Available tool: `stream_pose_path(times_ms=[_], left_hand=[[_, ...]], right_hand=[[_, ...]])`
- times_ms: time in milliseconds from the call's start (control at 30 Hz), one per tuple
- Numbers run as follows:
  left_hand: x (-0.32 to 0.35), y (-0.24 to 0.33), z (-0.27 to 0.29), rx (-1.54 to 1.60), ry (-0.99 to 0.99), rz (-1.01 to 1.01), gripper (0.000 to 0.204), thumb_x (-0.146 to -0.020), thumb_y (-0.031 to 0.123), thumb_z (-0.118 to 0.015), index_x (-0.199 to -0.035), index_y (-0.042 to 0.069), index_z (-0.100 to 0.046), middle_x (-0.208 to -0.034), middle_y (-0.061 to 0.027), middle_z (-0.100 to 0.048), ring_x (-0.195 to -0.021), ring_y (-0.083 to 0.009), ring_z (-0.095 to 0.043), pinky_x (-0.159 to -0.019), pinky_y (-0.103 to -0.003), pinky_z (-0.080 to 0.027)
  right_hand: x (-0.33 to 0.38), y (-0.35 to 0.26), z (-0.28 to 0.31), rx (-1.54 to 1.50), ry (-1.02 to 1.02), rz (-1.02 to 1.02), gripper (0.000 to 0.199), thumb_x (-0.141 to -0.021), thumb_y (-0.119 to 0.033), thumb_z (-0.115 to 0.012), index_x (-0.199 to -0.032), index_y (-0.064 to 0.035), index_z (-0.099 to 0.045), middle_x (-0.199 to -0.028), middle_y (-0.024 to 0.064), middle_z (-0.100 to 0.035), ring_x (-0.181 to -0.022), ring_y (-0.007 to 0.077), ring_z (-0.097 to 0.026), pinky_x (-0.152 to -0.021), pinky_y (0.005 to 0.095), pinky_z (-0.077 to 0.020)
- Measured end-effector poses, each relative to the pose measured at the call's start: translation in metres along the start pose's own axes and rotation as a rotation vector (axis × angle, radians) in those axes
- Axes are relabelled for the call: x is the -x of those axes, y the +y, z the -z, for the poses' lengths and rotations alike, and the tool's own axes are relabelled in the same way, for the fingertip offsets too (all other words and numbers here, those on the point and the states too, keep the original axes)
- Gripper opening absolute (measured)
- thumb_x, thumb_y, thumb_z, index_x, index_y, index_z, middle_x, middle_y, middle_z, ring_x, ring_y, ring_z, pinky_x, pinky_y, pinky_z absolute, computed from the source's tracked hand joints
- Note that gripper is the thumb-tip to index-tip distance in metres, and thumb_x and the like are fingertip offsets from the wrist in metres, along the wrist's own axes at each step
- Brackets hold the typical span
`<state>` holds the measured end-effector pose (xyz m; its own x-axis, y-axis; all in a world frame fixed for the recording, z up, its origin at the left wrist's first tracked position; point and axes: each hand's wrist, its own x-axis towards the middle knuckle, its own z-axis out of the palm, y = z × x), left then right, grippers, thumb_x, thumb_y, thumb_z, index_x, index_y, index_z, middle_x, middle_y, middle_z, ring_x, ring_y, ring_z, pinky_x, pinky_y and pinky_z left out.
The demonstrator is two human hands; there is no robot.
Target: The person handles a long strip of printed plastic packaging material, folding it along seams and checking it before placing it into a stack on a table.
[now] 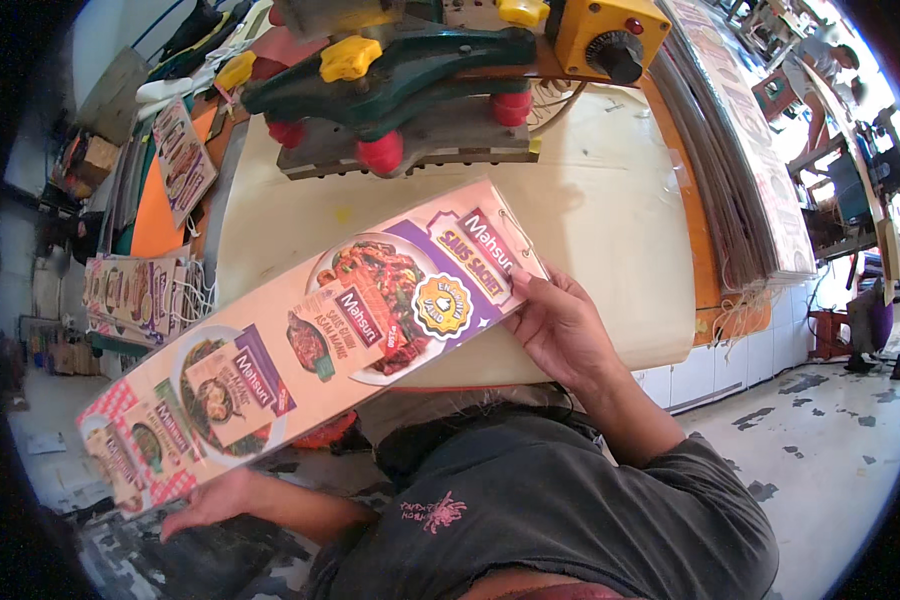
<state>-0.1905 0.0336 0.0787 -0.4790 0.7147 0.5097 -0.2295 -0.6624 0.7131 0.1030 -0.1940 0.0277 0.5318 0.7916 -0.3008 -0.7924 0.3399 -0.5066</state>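
You are holding a long printed panel [310,350] in front of you, its long axis running diagonally from lower left to upper right. Your right hand [560,325] is pinching the upper-right end, thumb lying on the printed face and fingers curling behind, so the panel is extending leftward from that grip. Your left hand [220,498] is sitting nearer the opposite, lower-left end, under the lower edge, fingers extending loosely and not clasping; you cannot tell whether it is touching, since the panel is covering part of it.

Beyond the panel, a cream-covered table [620,270] is spreading out, with a dark green press [400,75] standing at its far side. Tall stacked panels [740,150] are lining the right; smaller cards [135,295] are lying left. Patchy grey floor [800,430] is showing at lower right.
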Motion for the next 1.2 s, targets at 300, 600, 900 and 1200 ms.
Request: stream_pose_path(times_ms=[300, 600, 900, 1200], left_hand=[[-0.015, -0.026, 0.014, 0.686, -0.682, 0.389, 0.076, -0.105, 0.042, -0.052, -0.166, 0.017, -0.014, -0.151, -0.0151, -0.049, -0.115, -0.0270, -0.055, -0.101, -0.045, -0.049], [0.026, -0.052, -0.001, 0.527, -1.125, 1.015, 0.042, -0.099, 0.017, -0.067, -0.135, 0.003, -0.049, -0.122, -0.0245, -0.056, -0.098, -0.0291, -0.067, -0.088, -0.041, -0.063], [0.046, -0.080, -0.030, 0.689, -1.455, 0.002, 0.044, -0.087, 0.000, -0.076, -0.120, 0.002, -0.048, -0.122, -0.0240, -0.058, -0.116, -0.0372, -0.068, -0.097, -0.042, -0.062], [0.023, -0.124, 0.001, 0.867, -1.690, 0.939, 0.044, -0.100, -0.001, -0.046, -0.142, -0.006, -0.036, -0.150, -0.0326, -0.043, -0.131, -0.0420, -0.056, -0.106, -0.047, -0.055]], right_hand=[[0.000, 0.002, -0.002, 0.221, -0.073, -0.205, 0.049, -0.103, -0.016, -0.060, -0.144, 0.0072, -0.046, -0.120, 0.0140, -0.068, -0.102, 0.0207, -0.071, -0.080, 0.0320, -0.0644], [-0.004, -0.002, -0.011, 0.278, -0.204, -0.268, 0.052, -0.103, -0.021, -0.061, -0.145, 0.0048, -0.044, -0.111, 0.0091, -0.069, -0.088, 0.0130, -0.071, -0.062, 0.0232, -0.0625], [-0.005, 0.006, -0.011, 0.111, -0.159, -0.099, 0.062, -0.103, -0.026, -0.063, -0.152, 0.0018, -0.037, -0.134, 0.0164, -0.061, -0.119, 0.0225, -0.064, -0.097, 0.0366, -0.0575], [0.003, 0.035, -0.009, 0.416, -0.247, 0.045, 0.042, -0.103, -0.013, -0.063, -0.141, 0.0011, -0.051, -0.135, 0.0118, -0.063, -0.127, 0.0217, -0.059, -0.108, 0.0384, -0.0488]])
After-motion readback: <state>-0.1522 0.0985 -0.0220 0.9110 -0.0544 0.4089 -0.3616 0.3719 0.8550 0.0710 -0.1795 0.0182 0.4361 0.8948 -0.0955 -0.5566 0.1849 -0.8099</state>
